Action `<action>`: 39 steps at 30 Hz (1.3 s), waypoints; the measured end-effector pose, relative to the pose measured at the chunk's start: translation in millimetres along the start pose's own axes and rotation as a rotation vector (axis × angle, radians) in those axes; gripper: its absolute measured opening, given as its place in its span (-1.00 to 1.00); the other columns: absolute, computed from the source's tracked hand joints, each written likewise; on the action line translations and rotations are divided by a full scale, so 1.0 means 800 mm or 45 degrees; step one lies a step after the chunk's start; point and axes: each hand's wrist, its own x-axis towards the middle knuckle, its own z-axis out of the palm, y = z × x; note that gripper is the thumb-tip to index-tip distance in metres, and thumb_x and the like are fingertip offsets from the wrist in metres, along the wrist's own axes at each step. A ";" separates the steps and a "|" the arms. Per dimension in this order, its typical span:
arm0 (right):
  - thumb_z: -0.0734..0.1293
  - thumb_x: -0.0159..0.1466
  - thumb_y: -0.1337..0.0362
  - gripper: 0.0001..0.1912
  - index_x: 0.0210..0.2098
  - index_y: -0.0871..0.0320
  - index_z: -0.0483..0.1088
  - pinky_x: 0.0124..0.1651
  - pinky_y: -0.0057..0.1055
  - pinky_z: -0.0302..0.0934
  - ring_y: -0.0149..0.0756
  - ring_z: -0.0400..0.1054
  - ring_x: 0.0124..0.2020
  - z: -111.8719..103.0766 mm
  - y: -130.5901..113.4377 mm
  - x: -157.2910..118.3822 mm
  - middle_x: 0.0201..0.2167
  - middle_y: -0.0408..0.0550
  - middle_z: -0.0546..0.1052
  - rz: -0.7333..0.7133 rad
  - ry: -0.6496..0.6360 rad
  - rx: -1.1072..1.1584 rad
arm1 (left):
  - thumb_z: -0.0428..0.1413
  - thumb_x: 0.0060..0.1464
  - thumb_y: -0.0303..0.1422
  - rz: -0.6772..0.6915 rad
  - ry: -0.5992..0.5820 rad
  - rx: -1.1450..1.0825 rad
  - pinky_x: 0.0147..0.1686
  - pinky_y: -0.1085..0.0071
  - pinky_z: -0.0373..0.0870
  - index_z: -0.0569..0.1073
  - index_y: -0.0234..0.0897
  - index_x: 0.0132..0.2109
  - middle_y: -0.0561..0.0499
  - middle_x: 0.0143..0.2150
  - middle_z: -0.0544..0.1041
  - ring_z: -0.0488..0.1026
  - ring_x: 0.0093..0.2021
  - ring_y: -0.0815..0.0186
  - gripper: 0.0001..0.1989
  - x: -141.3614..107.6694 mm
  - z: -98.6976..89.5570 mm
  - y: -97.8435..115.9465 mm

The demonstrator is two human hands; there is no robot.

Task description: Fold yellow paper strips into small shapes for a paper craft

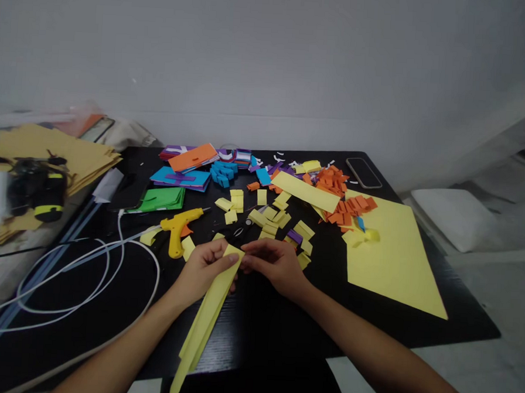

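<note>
While the left hand (202,271) holds a fanned bundle of yellow strips (213,296) pinched near its upper end, the right hand (280,268) is narrowed at that same end, thumb close to fingers; whether it grips the paper cannot be told. The strips slant down toward the person, their lower ends passing beyond the near edge of the black table (260,319). Any lettering on the yellow glue gun (177,230) is too small to read, and markings on the black-and-yellow object (51,194) at far left are blurred. The phone (364,173) lies near the far right corner, its screen dark. Obstructions noted: loose yellow pieces (270,226) crowd the surface just beyond both hands, and the glue gun lies near the left hand, with a white cable (159,273) looping across the left side. Farther back are a green stack (162,200), blue pieces (223,174) and an orange stack (194,158). A wide yellow strip (307,192) lies beside a heap of orange pieces (331,179); at right, a yellow sheet (395,262) lies flat.
</note>
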 end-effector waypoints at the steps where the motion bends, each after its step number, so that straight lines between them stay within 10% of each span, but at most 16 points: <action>1: 0.60 0.10 0.23 -0.75 -0.25 0.16 0.63 -0.27 -0.37 0.52 -0.33 0.57 -0.43 0.000 0.000 0.000 -0.42 -0.11 0.67 0.003 -0.002 -0.003 | 0.35 0.03 -0.05 0.005 -0.004 -0.001 -0.67 0.53 0.45 0.42 -0.31 -0.35 0.09 -0.55 0.55 0.50 -0.66 0.38 -0.57 0.000 0.000 0.000; 39: 0.60 0.09 0.24 -0.86 -0.36 0.09 0.66 -0.23 -0.40 0.42 -0.37 0.50 -0.40 -0.005 -0.002 0.001 -0.41 -0.13 0.64 -0.120 -0.022 -0.173 | 0.37 0.02 -0.14 0.071 -0.027 0.154 -0.54 0.54 0.20 0.57 -0.34 -0.41 0.05 -0.54 0.54 0.36 -0.56 0.45 -0.68 0.002 -0.008 0.001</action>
